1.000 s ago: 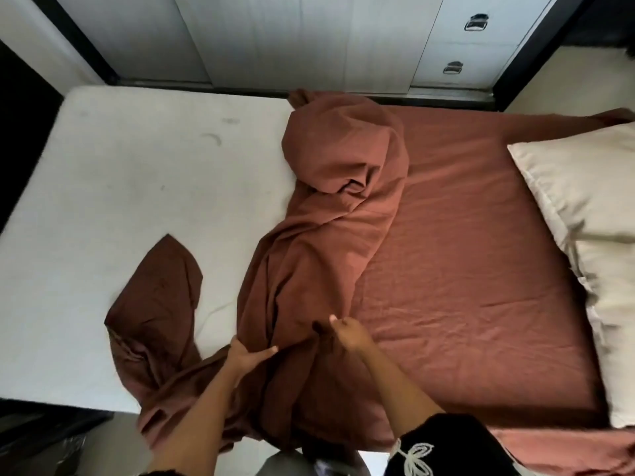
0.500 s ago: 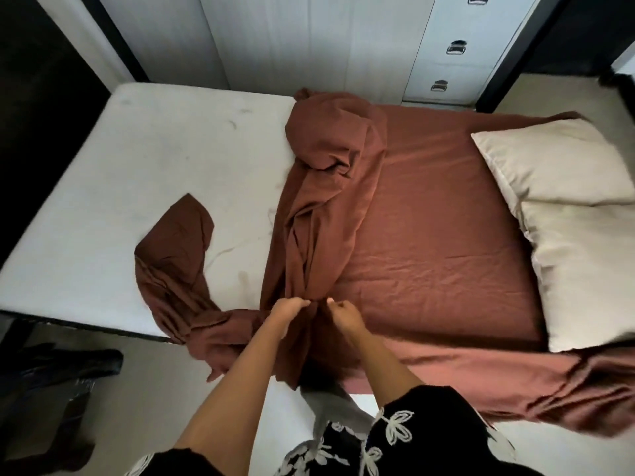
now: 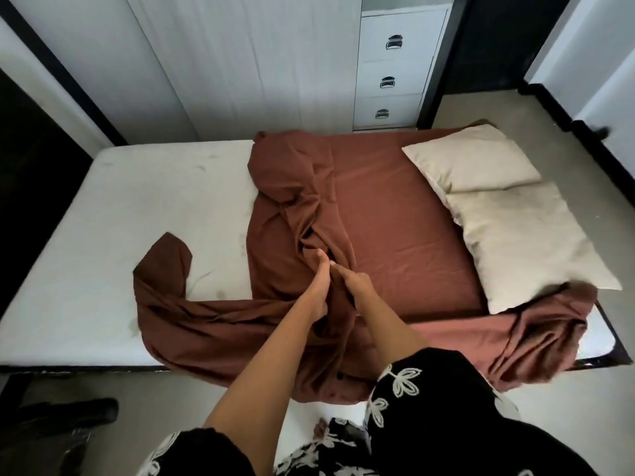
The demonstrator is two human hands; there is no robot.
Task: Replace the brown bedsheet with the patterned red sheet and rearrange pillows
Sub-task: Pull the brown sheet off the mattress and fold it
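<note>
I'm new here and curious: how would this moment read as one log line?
stage: stripping brown bedsheet | left hand: grips bunched sheet | right hand: grips bunched sheet | pillows: on bed, right side

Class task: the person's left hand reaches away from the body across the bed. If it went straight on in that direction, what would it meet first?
Most likely the bunched ridge of the brown bedsheet that the left hand already grips; depth is unclear.
</note>
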